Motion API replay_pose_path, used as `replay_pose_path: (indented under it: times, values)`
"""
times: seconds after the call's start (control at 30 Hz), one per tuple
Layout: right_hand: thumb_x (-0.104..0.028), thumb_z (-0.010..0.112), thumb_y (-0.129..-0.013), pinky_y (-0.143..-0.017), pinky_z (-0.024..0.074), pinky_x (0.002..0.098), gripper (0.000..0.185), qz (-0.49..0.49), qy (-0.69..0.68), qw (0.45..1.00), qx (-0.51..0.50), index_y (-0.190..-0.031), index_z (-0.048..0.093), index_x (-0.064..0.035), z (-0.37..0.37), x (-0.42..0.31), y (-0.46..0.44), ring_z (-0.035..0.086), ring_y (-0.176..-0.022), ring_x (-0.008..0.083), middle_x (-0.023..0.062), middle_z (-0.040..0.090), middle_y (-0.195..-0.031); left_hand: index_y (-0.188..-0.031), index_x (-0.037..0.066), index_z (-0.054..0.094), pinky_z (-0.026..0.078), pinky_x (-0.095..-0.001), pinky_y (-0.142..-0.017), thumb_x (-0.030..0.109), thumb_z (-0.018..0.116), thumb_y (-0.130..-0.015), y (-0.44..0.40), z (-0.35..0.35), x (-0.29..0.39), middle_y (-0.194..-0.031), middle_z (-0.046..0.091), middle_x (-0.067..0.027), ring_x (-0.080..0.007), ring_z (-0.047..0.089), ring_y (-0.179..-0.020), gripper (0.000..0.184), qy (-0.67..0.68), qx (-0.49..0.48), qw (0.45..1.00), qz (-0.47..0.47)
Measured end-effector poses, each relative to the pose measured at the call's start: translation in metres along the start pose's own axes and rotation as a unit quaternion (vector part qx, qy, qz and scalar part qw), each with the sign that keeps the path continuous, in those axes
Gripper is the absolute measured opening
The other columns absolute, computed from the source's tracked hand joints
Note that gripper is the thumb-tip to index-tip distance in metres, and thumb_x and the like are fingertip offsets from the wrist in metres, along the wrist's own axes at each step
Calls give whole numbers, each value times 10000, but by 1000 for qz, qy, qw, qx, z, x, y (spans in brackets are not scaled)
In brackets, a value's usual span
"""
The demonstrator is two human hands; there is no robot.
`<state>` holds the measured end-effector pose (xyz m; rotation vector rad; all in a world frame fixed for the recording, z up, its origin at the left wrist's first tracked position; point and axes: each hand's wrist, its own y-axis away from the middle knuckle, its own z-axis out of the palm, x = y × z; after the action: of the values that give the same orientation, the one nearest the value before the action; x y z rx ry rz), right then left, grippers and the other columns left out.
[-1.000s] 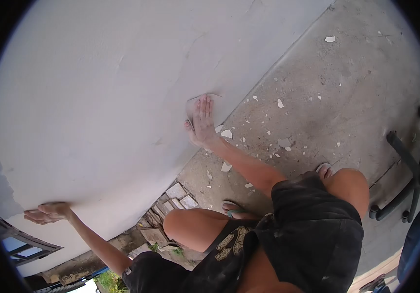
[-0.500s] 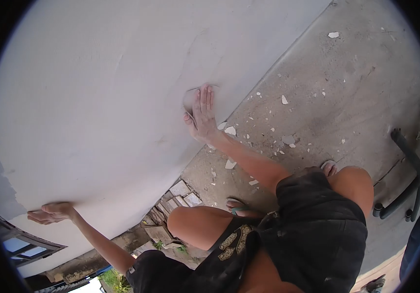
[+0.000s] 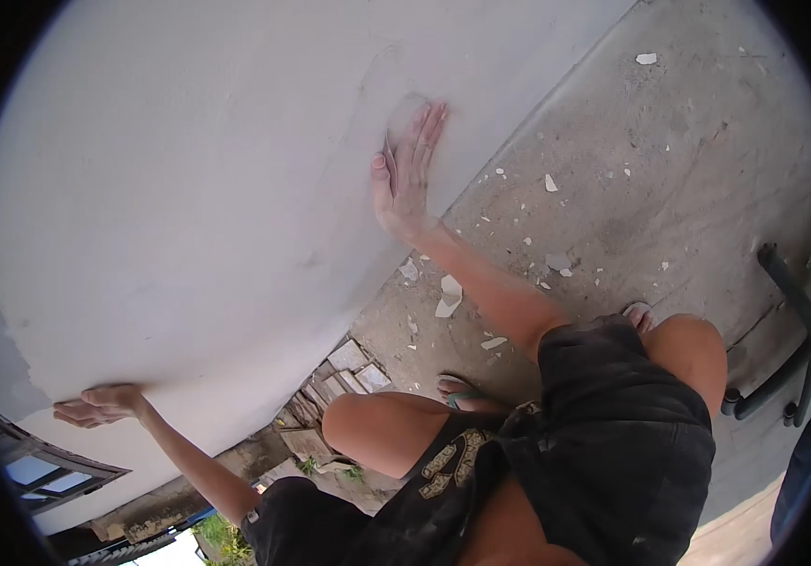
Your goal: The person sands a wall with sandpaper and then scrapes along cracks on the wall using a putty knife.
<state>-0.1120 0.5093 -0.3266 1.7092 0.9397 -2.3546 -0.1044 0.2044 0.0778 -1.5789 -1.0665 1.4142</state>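
My right hand (image 3: 409,170) lies on the pale plastered wall (image 3: 207,189) with its fingers stretched upward. Under its palm is a thin sheet that looks like sandpaper (image 3: 389,151), its edge showing between thumb and fingers; the hand covers most of it. Farther left and lower, my left hand (image 3: 101,406) rests against the same wall. Its fingers are extended and it holds nothing. A faint curved patch line marks the plaster near my right hand.
White flakes (image 3: 450,295) litter the concrete floor (image 3: 632,189) along the wall's base. Dark chair legs (image 3: 797,321) stand at right. Stacked tiles and boards (image 3: 349,363) lie by the wall, and a window (image 3: 51,476) is at lower left. My bent knees are close below.
My right hand has slid up and slightly right along the wall with the sandpaper, now blurred a little. The left hand stays in place against the wall.
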Motion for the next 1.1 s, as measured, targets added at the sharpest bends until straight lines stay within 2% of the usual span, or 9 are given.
replay_pose_path:
  times: [0.1,0.3,0.4,0.6,0.77,0.9,0.97,1.03,1.1]
  values:
    - [-376,371,-1033,-1194,29,586,761,48,-13,997,55,-1527,52,107,-49,-13,-142,-33,-1473,525,374,10,-1577,-1505,25,324,228,-570,-1142,644,188,-977,2,2,14,-1539,281,-252,-375,216,-1453,824,-3,27,1000,5]
    - [-346,377,-1033,-1176,32,621,729,-56,52,996,-45,-1520,109,126,23,12,78,-12,-1471,540,393,27,-1568,-1517,34,299,226,-578,-1138,634,188,-978,4,1,15,-1533,285,-254,-375,221,-1449,814,8,23,1000,-16]
    - [-341,404,-1028,-1167,34,633,742,-43,-14,994,-104,-1517,108,132,9,3,79,-18,-1465,553,416,1,-1555,-1504,30,313,237,-588,-1128,683,211,-957,2,0,8,-1541,267,-252,-379,210,-1450,858,19,11,1000,3]
    - [-332,418,-1031,-1182,61,594,738,-37,-56,997,-25,-1514,117,138,-31,-12,-80,24,-1481,516,341,61,-1594,-1492,-2,318,235,-583,-1129,642,163,-971,7,-1,25,-1523,291,-260,-371,225,-1446,843,1,8,1000,-10]
    - [-280,371,-1048,-1188,60,586,648,-60,-9,996,-72,-1510,178,131,14,11,97,30,-1484,510,339,77,-1594,-1487,25,333,237,-599,-1121,650,159,-962,9,4,13,-1531,279,-259,-392,221,-1440,835,-4,17,1000,-7]
    - [-289,384,-1050,-1197,57,549,654,-46,-103,993,25,-1518,175,115,-15,-4,-24,26,-1500,466,332,73,-1599,-1489,23,331,239,-598,-1121,640,177,-966,4,4,3,-1526,290,-260,-404,238,-1429,823,-9,23,1000,10]
    - [-319,409,-1048,-1199,137,490,666,75,-179,979,62,-1518,195,102,-41,-7,-124,132,-1498,433,324,164,-1585,-1485,5,340,246,-570,-1130,563,208,-977,8,5,6,-1524,311,-244,-376,247,-1435,766,-4,20,1000,8]
    - [-316,408,-1049,-1191,184,483,643,161,-201,965,51,-1509,232,97,-49,-2,-139,186,-1485,439,315,215,-1576,-1482,-5,343,250,-558,-1133,524,220,-984,6,4,7,-1523,323,-237,-362,253,-1438,737,-9,22,1000,9]
    - [-275,391,-1050,-1188,190,511,592,93,-117,988,47,-1492,279,102,-26,-3,-66,197,-1476,458,319,225,-1570,-1483,-7,340,251,-561,-1131,522,212,-986,6,5,9,-1522,326,-240,-362,254,-1438,736,-23,30,999,3]
